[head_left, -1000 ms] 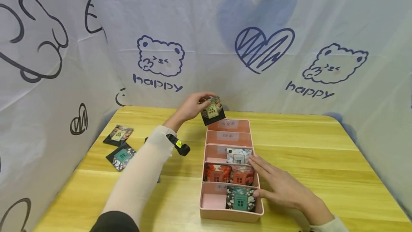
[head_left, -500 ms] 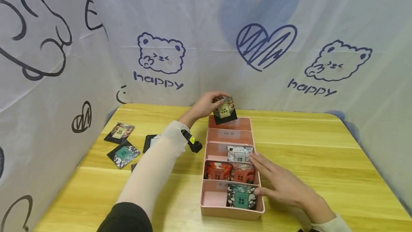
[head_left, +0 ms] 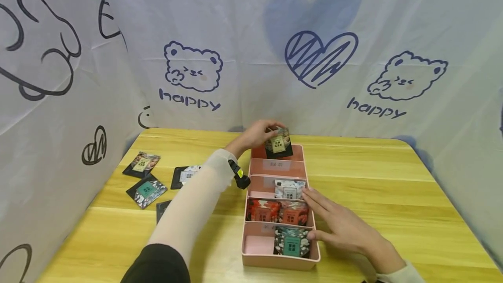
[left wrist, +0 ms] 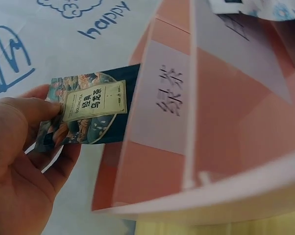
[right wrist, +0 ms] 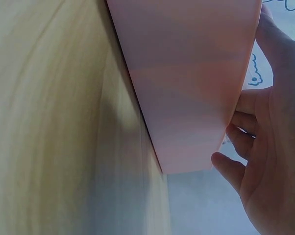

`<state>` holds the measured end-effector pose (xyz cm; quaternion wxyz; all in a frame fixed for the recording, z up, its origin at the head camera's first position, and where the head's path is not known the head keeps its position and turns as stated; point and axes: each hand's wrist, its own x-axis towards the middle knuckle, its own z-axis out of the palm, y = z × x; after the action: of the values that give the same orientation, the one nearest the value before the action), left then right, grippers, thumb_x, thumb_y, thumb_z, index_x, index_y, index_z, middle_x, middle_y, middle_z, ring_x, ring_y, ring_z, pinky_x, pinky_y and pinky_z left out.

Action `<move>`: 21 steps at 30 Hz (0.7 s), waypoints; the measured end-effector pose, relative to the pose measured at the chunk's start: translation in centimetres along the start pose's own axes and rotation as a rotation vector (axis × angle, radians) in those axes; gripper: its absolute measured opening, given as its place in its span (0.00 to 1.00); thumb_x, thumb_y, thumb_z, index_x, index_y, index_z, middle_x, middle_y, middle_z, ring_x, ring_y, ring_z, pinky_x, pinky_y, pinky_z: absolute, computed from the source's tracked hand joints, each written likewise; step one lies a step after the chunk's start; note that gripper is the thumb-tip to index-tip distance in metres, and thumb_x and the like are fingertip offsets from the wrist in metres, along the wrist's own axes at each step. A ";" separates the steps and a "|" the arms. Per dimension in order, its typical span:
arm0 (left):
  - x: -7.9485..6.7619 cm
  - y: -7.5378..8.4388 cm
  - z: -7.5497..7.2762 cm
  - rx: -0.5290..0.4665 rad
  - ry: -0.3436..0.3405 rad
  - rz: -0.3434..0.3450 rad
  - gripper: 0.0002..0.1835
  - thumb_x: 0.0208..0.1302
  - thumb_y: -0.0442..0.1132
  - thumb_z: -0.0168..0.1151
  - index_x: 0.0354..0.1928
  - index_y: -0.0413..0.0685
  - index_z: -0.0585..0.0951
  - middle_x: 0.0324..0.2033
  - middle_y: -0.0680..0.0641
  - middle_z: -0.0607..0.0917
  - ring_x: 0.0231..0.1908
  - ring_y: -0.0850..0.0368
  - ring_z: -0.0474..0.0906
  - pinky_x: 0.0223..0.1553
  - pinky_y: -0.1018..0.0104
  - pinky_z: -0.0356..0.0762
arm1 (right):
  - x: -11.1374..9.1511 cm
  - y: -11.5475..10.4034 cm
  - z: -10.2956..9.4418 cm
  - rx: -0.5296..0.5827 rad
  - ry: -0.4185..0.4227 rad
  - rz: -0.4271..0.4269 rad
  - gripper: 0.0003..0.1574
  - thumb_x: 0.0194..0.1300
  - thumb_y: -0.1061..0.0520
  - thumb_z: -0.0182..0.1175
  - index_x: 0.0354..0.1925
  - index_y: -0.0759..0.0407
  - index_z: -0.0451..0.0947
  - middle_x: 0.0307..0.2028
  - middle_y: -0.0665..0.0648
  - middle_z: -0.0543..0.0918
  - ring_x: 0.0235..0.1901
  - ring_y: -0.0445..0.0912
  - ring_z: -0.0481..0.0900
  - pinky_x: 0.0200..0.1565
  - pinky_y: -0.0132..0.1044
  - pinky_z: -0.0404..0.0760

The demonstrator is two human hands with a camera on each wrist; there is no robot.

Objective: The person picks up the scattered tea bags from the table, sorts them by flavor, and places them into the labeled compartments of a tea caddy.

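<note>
My left hand [head_left: 260, 134] pinches a dark oolong tea sachet [head_left: 280, 144] with a cream label, between thumb and fingers. In the left wrist view the sachet's lower end [left wrist: 96, 108] dips behind a labelled divider [left wrist: 159, 98], into the farthest compartment of a pink divided box [head_left: 278, 261]. My right hand [head_left: 347, 230] rests along the box's right rim with its fingers extended; the right wrist view shows the fingertips at the edge of the side wall [right wrist: 186, 73]. Nearer compartments hold a white sachet [head_left: 290, 189], two red sachets [head_left: 263, 211] and a green-labelled sachet [head_left: 291, 242].
Loose sachets lie on the wooden table at left: one with a cream label [head_left: 142, 164], one with a green label [head_left: 146, 190], and one with a white label [head_left: 187, 175]. Another dark one [head_left: 162, 209] is partly under my left forearm. A patterned cloth [head_left: 251, 91] hangs behind.
My left hand has carried the oolong tea sachet rightward, then lowered it into the farthest compartment. The right hand stays at the box's rim.
</note>
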<state>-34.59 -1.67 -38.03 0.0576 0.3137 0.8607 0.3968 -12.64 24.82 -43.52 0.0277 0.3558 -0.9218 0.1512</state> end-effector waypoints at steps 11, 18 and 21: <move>0.2 -0.5 0.9 0.022 -0.126 0.046 0.18 0.74 0.34 0.52 0.63 0.50 0.77 0.53 0.42 0.81 0.42 0.56 0.80 0.38 0.67 0.80 | -0.1 -0.1 0.0 -0.003 0.002 0.003 0.56 0.63 0.33 0.61 0.78 0.52 0.48 0.76 0.55 0.51 0.70 0.56 0.60 0.60 0.54 0.72; 0.2 -0.4 1.4 0.089 -0.174 0.053 0.18 0.75 0.36 0.52 0.63 0.53 0.77 0.54 0.44 0.81 0.48 0.55 0.80 0.43 0.67 0.80 | -0.1 -0.1 0.2 -0.003 0.006 0.000 0.57 0.63 0.33 0.61 0.78 0.52 0.48 0.76 0.55 0.51 0.70 0.55 0.58 0.60 0.54 0.71; 0.3 -0.5 1.8 0.111 -0.191 0.075 0.17 0.75 0.35 0.52 0.62 0.53 0.78 0.54 0.45 0.81 0.49 0.56 0.79 0.44 0.68 0.79 | -0.1 0.0 0.3 -0.003 0.012 -0.002 0.57 0.63 0.33 0.61 0.78 0.52 0.49 0.76 0.54 0.50 0.70 0.55 0.58 0.60 0.54 0.71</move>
<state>-34.49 -0.55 -39.57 0.1068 0.3846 0.8597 0.3188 -12.50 24.80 -43.80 0.0339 0.3560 -0.9215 0.1517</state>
